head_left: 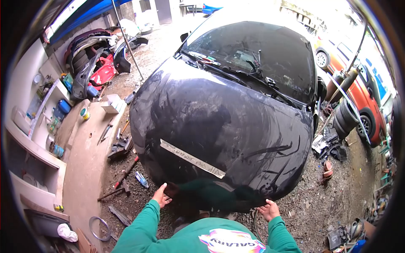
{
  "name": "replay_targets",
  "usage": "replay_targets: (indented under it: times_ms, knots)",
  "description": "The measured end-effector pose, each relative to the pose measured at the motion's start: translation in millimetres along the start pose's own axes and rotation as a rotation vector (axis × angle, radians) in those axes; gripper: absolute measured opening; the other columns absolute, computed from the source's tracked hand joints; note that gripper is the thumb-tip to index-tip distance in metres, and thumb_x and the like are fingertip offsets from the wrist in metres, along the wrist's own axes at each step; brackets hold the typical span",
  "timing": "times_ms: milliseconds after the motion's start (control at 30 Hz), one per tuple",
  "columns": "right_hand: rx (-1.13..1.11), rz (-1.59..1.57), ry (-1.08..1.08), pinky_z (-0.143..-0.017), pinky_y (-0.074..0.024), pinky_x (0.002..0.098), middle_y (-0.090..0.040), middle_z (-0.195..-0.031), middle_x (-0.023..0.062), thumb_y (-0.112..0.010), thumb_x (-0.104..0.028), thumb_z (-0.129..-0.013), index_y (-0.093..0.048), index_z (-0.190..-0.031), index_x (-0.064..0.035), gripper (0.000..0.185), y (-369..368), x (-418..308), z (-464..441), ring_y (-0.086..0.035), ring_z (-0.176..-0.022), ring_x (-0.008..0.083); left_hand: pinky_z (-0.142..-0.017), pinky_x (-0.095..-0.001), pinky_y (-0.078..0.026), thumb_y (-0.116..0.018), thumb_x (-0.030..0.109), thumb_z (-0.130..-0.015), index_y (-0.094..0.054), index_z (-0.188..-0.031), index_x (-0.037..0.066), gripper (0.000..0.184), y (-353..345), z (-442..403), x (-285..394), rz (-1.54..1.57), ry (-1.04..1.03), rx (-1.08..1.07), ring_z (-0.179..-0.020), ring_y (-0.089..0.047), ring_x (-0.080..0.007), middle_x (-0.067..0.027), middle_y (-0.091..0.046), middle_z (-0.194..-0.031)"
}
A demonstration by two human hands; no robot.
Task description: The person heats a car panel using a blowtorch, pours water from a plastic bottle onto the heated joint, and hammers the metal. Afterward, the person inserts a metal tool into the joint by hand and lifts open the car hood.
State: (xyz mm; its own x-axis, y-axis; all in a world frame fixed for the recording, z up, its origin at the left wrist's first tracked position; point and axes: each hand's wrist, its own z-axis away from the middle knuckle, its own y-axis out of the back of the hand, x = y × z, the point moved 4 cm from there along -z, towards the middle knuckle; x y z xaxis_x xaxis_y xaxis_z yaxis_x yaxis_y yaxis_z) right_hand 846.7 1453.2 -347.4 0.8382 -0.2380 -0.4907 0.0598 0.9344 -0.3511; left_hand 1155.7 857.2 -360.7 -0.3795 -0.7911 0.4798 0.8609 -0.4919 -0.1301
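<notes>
A dark, dusty car hood (190, 114) fills the middle of the view, its front edge towards me. A strip of masking tape (192, 158) with handwriting is stuck across it. My left hand (162, 197) holds the hood's front edge at the left, thumb on top and the other fingers partly hidden at the rim. Farther right, my right hand (269, 209) grips the same edge with its fingertips. Both green sleeves reach forward from my body, and their reflection shows in the hood's paint.
A plastic bottle (141, 179) and a red-handled tool (126, 172) lie on the gravel at left. Behind them runs a concrete ledge (86, 147) with a white box (113, 104). Loose bumpers (90, 63) are piled at back left. An orange car (358, 80) stands at right.
</notes>
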Motion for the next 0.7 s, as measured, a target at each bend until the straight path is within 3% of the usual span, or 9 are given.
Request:
replay_targets:
  times_ms: [33, 133, 300, 367, 433, 500, 567, 633, 700]
  knots:
    - [-0.002, 0.0, -0.002, -0.117, -0.0533, 0.0622, -0.066, -0.152, 0.024, -0.065, -0.029, -0.107, -0.059, -0.151, -0.0035, 0.051, 0, -3, 12, -0.063, -0.14, 0.0473, -0.094, -0.0496, -0.057, -0.076, 0.063, -0.103, -0.066, -0.142, 0.024, 0.056, 5, 11, 3, 0.018, -0.013, -0.009, -0.12, -0.066, -0.0302, -0.0072, -0.072, -0.13]
    - [0.026, 0.053, 0.171, -0.092, -0.0646, 0.0538, -0.077, -0.125, 0.0149, -0.073, -0.028, -0.103, -0.066, -0.128, -0.0098, 0.031, -8, -17, 57, -0.075, -0.111, 0.0375, -0.085, -0.0445, -0.06, -0.077, 0.055, -0.104, -0.067, -0.138, 0.014, 0.055, 12, 65, 21, -0.014, -0.132, -0.027, -0.105, -0.072, -0.0299, -0.0112, -0.075, -0.118]
    - [-0.046, 0.062, 0.316, -0.082, -0.0653, 0.0477, -0.081, -0.114, 0.0088, -0.069, -0.028, -0.105, -0.067, -0.118, -0.0147, 0.018, -57, -89, 168, -0.08, -0.1, 0.0294, -0.066, -0.0378, -0.057, -0.076, 0.046, -0.104, -0.067, -0.114, 0.013, 0.036, 6, 203, 97, -0.043, -0.375, 0.027, -0.076, -0.069, -0.0204, -0.004, -0.068, -0.091]
    - [-0.104, 0.071, 0.478, -0.093, -0.0639, 0.0483, -0.082, -0.115, 0.0089, -0.067, -0.031, -0.106, -0.071, -0.115, -0.0135, 0.02, -105, -136, 226, -0.08, -0.104, 0.0273, -0.062, -0.034, -0.056, -0.076, 0.043, -0.105, -0.062, -0.106, 0.014, 0.032, -19, 274, 139, -0.042, -0.518, 0.048, -0.071, -0.067, -0.018, -0.0027, -0.065, -0.089]
    - [-0.254, 0.04, 0.622, -0.096, -0.063, 0.0471, -0.081, -0.126, 0.0105, -0.064, -0.03, -0.107, -0.072, -0.119, -0.01, 0.025, -103, -172, 244, -0.078, -0.111, 0.0285, -0.066, -0.0308, -0.059, -0.076, 0.04, -0.105, -0.063, -0.108, 0.014, 0.03, -43, 340, 181, -0.04, -0.724, -0.042, -0.074, -0.068, -0.0163, -0.0024, -0.065, -0.09]
    - [-0.199, 0.069, 0.882, -0.09, -0.0636, 0.0453, -0.08, -0.116, 0.0111, -0.066, -0.036, -0.105, -0.068, -0.13, -0.0047, 0.04, -140, -220, 274, -0.078, -0.105, 0.0292, -0.069, -0.028, -0.058, -0.07, 0.039, -0.11, -0.064, -0.11, 0.014, 0.026, -55, 377, 230, -0.029, -1.01, -0.162, -0.078, -0.068, -0.0138, -0.0018, -0.066, -0.09]
    - [-0.244, -0.021, 0.991, -0.091, -0.0611, 0.0445, -0.079, -0.111, 0.0097, -0.067, -0.038, -0.105, -0.069, -0.128, -0.002, 0.043, -164, -265, 294, -0.076, -0.104, 0.0272, -0.086, -0.0298, -0.06, -0.062, 0.044, -0.117, -0.071, -0.126, 0.012, 0.035, -65, 396, 291, 0.219, -0.971, -0.474, -0.093, -0.075, -0.0153, -0.0025, -0.078, -0.117]
    - [-0.317, 0.12, 1.119, -0.088, -0.0598, 0.0419, -0.078, -0.107, 0.0086, -0.065, -0.038, -0.109, -0.072, -0.123, -0.0016, 0.04, -161, -319, 296, -0.075, -0.101, 0.0227, -0.092, -0.0286, -0.057, -0.059, 0.04, -0.12, -0.069, -0.14, 0.01, 0.038, -109, 435, 354, -0.137, -1.223, -0.549, -0.1, -0.074, -0.0131, 0.0015, -0.075, -0.125]
    - [-0.322, 0.198, 1.207, -0.087, -0.0588, 0.0394, -0.079, -0.106, 0.0082, -0.063, -0.036, -0.114, -0.074, -0.123, -0.0003, 0.038, -167, -368, 302, -0.075, -0.099, 0.0193, -0.093, -0.0263, -0.052, -0.06, 0.045, -0.119, -0.072, -0.137, 0.009, 0.043, -148, 470, 407, -0.519, -1.701, -0.06, -0.101, -0.071, -0.0108, 0.0007, -0.076, -0.115]
